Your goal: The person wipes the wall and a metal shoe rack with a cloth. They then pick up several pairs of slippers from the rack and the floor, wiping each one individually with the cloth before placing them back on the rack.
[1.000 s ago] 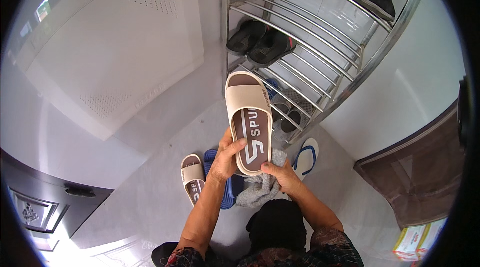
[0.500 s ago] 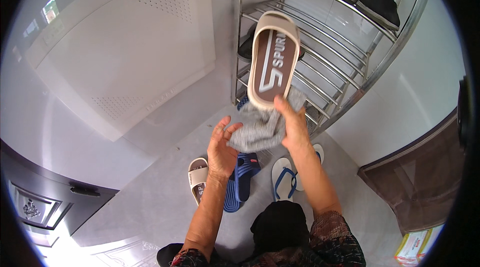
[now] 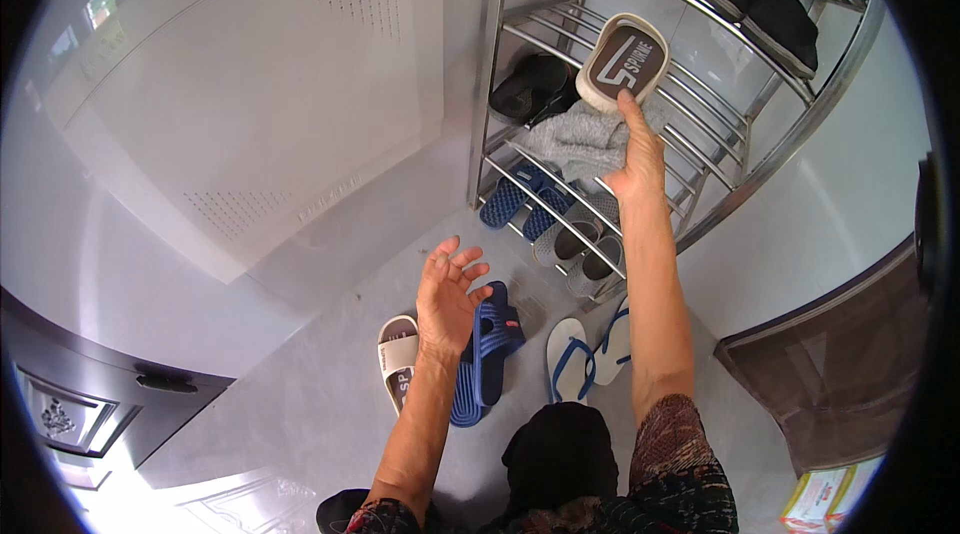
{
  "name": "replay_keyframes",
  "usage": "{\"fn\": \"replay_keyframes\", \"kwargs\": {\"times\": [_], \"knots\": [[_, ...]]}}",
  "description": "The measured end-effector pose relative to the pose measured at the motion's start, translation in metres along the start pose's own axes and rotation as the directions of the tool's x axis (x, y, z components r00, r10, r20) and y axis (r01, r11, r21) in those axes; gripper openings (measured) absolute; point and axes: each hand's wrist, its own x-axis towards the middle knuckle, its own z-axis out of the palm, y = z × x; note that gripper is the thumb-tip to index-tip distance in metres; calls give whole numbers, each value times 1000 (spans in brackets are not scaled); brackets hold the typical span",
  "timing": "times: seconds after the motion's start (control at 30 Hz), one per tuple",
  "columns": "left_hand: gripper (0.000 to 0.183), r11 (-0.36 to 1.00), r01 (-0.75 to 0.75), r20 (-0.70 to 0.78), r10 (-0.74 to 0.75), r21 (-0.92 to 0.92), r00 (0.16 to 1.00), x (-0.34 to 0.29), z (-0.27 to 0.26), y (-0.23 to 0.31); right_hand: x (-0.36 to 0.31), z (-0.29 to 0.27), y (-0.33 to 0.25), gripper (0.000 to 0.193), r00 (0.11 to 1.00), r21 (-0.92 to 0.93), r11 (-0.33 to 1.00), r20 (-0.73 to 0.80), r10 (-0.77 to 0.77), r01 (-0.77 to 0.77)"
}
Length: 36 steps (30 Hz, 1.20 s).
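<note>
On the middle rails of the metal shoe rack [image 3: 700, 149], the right hand [image 3: 638, 166] presses a grey cloth [image 3: 578, 142] under its palm while its fingertip touches the beige slide sandal [image 3: 622, 62] lying sole-up there; the fingers are not closed around the sandal. Left of the sandal on the same tier sit black slippers [image 3: 530, 86]; the tier below holds blue slippers [image 3: 522, 204]. In front of the rack, the left hand [image 3: 445, 296] hovers open-fingered, holding nothing, above a matching beige sandal [image 3: 397, 359], a blue slide [image 3: 485, 354] and white flip-flops [image 3: 572, 362] crowding the floor. Left of the rack, bare floor runs along a white panel [image 3: 260, 104].
</note>
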Motion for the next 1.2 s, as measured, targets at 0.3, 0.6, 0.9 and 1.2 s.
{"fn": "replay_keyframes", "kwargs": {"times": [0.3,0.6,0.9,1.2], "knots": [[46,1000,2,-42,-3,-6,999,4,-6,1,2,6,-1,43,999,42,999,4,33,-33],[37,1000,-2,-93,1,-15,996,3,-14,7,6,5,3,44,998,98,995,-57,24,-18],[34,1000,-15,-132,11,-26,991,2,-11,12,5,7,9,41,997,86,994,-50,-62,66],[33,999,-37,-183,36,-3,982,3,-12,12,0,24,8,38,989,-83,992,-103,-102,94]]}}
